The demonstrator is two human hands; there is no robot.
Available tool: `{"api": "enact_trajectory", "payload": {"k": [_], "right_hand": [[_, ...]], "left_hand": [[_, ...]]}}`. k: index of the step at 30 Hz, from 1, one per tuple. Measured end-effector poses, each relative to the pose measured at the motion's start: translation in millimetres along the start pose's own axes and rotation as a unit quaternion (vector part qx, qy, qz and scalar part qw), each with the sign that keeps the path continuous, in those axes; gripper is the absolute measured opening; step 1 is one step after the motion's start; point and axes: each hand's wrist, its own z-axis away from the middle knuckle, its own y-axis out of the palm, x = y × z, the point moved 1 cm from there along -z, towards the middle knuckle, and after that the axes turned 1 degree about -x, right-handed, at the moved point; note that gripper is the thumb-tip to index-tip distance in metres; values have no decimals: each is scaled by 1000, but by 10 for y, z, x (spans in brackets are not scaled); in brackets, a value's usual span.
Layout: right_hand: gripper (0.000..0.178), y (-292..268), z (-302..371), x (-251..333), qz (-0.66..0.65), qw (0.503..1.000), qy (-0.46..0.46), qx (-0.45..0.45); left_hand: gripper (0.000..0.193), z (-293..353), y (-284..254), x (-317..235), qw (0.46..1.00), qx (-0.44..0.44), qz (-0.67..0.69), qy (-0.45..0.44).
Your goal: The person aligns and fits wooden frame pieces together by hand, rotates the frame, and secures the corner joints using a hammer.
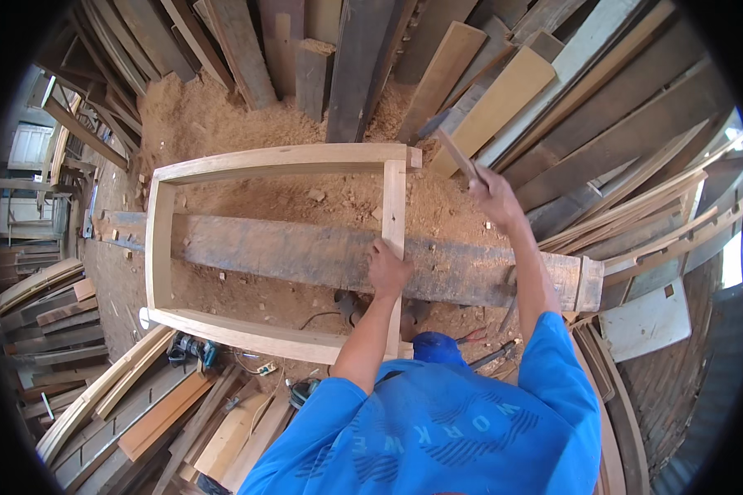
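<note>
A rectangular frame of pale wood [281, 156] lies over a long, worn plank bench [297, 252]. One rail end sticks out past its far right corner. My left hand [388, 268] is closed around the right-hand crosspiece [394, 202] near its middle. Raised to the right of the frame, my right hand [495, 198] grips the wooden handle of a hammer [458, 154]. Its dark head points away from me, apart from the frame, and is hard to make out against the boards behind.
Boards [504, 99] lean in a row along the far side and right. Sawdust [198, 124] covers the ground. A blue power tool [202, 352] and cables lie near left, beside stacked planks [161, 417]. A white panel [645, 323] sits at the right.
</note>
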Motion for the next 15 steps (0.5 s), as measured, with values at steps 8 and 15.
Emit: {"api": "enact_trajectory", "payload": {"k": [8,15], "right_hand": [[46,-255,-1457,498,72,991,50,100],[49,41,-1787,833,37,979,111,166]], "left_hand": [[53,-99,83,-76,998,11,-7,-63],[52,-140,114,-38,998,-7,-13,-60]]}}
